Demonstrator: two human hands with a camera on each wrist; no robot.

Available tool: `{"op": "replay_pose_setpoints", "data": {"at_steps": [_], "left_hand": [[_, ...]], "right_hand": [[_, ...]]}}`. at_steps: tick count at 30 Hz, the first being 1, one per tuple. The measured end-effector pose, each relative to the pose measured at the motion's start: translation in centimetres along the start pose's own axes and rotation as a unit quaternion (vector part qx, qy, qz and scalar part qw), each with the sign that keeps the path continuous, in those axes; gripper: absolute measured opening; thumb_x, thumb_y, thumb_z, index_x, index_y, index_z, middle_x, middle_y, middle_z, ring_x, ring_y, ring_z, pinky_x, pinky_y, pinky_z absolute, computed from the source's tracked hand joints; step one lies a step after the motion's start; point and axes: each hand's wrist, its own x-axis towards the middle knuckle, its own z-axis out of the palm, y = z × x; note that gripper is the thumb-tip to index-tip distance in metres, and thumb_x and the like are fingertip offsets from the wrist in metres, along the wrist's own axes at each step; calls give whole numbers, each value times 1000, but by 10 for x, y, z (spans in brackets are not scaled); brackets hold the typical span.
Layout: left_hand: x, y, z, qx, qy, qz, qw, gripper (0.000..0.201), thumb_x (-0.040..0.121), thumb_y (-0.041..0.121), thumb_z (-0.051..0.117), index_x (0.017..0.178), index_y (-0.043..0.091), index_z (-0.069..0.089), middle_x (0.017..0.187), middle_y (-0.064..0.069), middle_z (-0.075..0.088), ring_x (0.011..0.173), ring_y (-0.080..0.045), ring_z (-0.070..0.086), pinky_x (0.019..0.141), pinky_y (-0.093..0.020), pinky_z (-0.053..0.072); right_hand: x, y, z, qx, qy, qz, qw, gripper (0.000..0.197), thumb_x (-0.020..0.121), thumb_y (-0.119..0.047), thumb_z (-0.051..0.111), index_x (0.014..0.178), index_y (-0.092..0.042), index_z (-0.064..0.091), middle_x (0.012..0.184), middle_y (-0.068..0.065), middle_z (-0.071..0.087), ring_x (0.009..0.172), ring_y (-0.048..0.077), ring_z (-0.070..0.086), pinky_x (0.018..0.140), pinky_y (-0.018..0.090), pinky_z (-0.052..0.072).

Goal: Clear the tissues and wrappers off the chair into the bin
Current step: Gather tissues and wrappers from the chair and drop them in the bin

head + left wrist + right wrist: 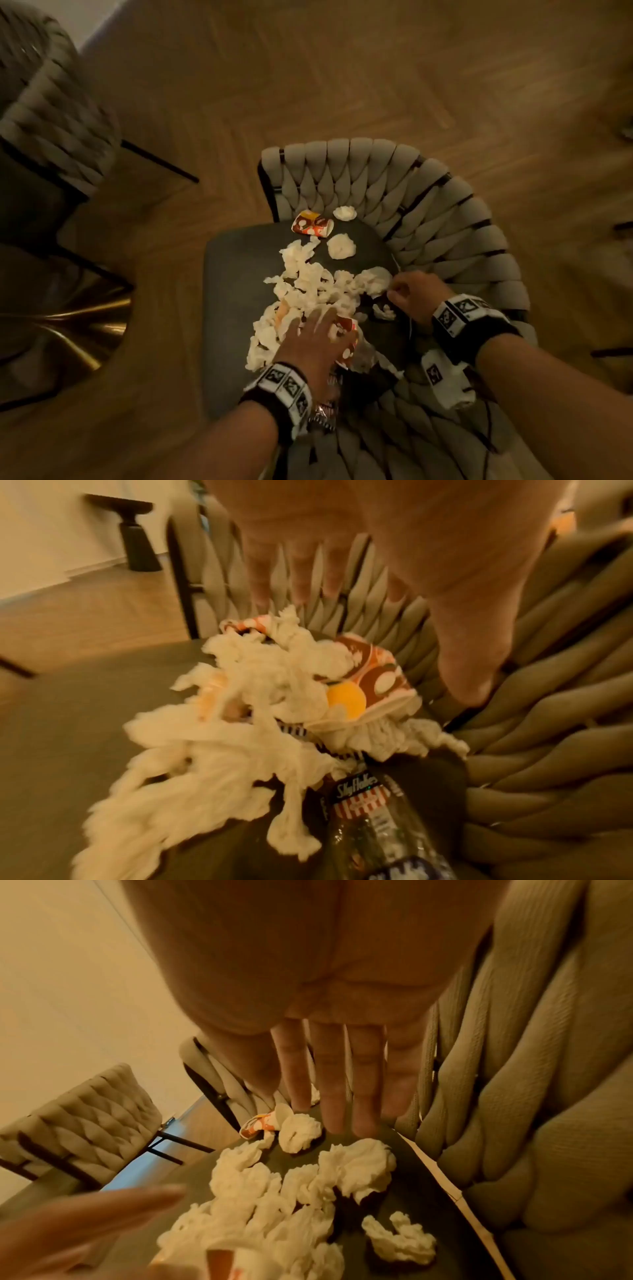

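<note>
A heap of crumpled white tissues (308,284) covers the middle of the chair's dark seat (236,267). My left hand (322,318) spreads over its near side, fingers (301,582) straight, above a crushed orange paper cup (369,680). A SkyFlakes wrapper (359,796) lies under that wrist. My right hand (399,291) hovers at the seat's right edge beside a tissue wad (356,1169), fingers (332,1096) straight and holding nothing. A second orange cup (311,223) and two tissue balls (340,246) lie toward the back of the seat.
The chair's woven beige backrest (428,212) curves round the back and right of the seat. A matching chair (51,102) stands at the left, over herringbone wood floor (342,68). A gold table base (85,325) sits at the near left. No bin shows.
</note>
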Motion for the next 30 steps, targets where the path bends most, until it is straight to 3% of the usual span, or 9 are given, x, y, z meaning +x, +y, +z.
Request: {"op": "replay_pose_setpoints", "data": {"at_steps": [3,6,8,12,16,21,24,26,30], "left_hand": [[63,4,22,97,-52,36,993,119,58,48,81,133,54,-11,147,-4,-40,132,-40,-36,100,-78,-9],[102,5,50,94,-82,5,992,122,50,52,83,134,54,-5,142,-4,-47,127,-47,-40,89,-85,-9],[113,5,60,82,-93,-30,992,110,60,42,82,136,51,3,148,-5,-39,131,-48,-32,92,-85,-5],[121,-1,65,57,-62,-24,996,80,76,28,71,135,39,19,156,-10,-10,138,-48,-10,101,-78,12],[120,-8,56,24,-37,-8,999,81,72,27,70,135,32,20,151,-15,11,136,-46,5,102,-70,22],[99,-1,24,-24,-44,15,999,88,68,31,71,135,34,14,150,-12,12,135,-44,9,104,-66,25],[74,6,12,-50,-9,21,998,76,71,31,67,131,33,21,147,-10,14,135,-41,9,108,-61,22],[58,4,9,-75,23,27,997,72,73,31,66,130,34,23,144,-6,16,134,-39,11,107,-57,24],[33,-11,8,-145,49,31,988,61,81,40,62,129,38,23,144,1,4,139,-36,3,105,-60,22]], "right_hand": [[34,14,7,0,13,-20,1000,23,92,-30,54,106,-18,66,109,4,68,97,22,62,80,31,48],[55,23,18,-2,1,-33,999,22,92,-30,53,104,-18,66,104,3,68,95,23,63,78,32,49],[66,31,23,4,-3,-35,999,21,91,-30,53,103,-19,65,101,4,68,91,22,63,78,33,51],[81,42,33,20,-7,-29,999,18,90,-30,54,99,-20,67,88,-2,62,82,18,61,71,29,47],[88,41,34,24,-10,-24,999,17,90,-30,56,97,-20,68,87,1,67,84,19,64,72,30,50],[108,18,19,-20,53,-88,994,28,86,-31,61,111,-18,61,104,6,64,94,24,62,78,33,50],[145,-19,8,-59,92,-166,980,53,81,-36,66,128,-21,49,127,6,52,114,27,52,94,39,48],[177,-50,7,-101,86,-176,975,66,80,-40,66,137,-26,36,141,5,40,128,30,41,103,46,42],[231,-98,26,-145,42,-148,977,69,83,-42,62,141,-36,27,148,6,36,130,34,40,107,48,39]]}}
